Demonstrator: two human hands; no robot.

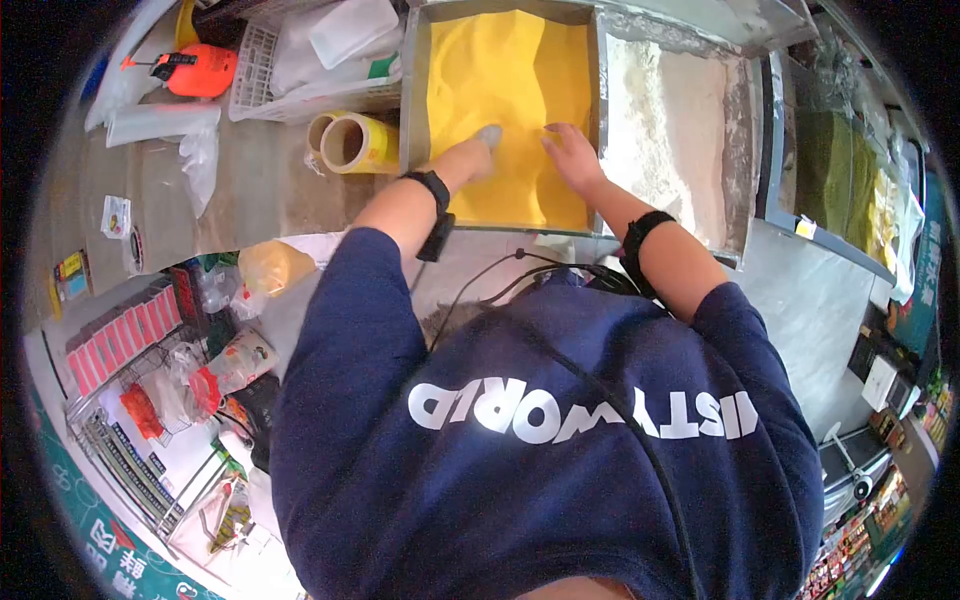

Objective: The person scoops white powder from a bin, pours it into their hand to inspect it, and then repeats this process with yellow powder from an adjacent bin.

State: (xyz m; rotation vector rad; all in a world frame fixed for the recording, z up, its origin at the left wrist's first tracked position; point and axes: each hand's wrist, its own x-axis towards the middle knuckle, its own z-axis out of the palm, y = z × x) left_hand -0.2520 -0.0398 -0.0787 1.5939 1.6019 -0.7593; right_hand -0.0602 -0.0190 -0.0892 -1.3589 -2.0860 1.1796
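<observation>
A metal-walled bin in front of me holds yellow, fine-looking loose stuff with a wavy surface. Over its left half is my left hand, fingers drawn together, with a small grey thing at the fingertips; what it is I cannot tell. My right hand hovers at the bin's right side, thumb and fingers apart, holding nothing. Dark bands with black devices are strapped round both forearms.
Right of the yellow bin stands a bin of whitish powder, then a dark tray of greenish stuff. To the left are tape rolls, a white plastic basket of bags and an orange spray bottle. Cables hang before my body.
</observation>
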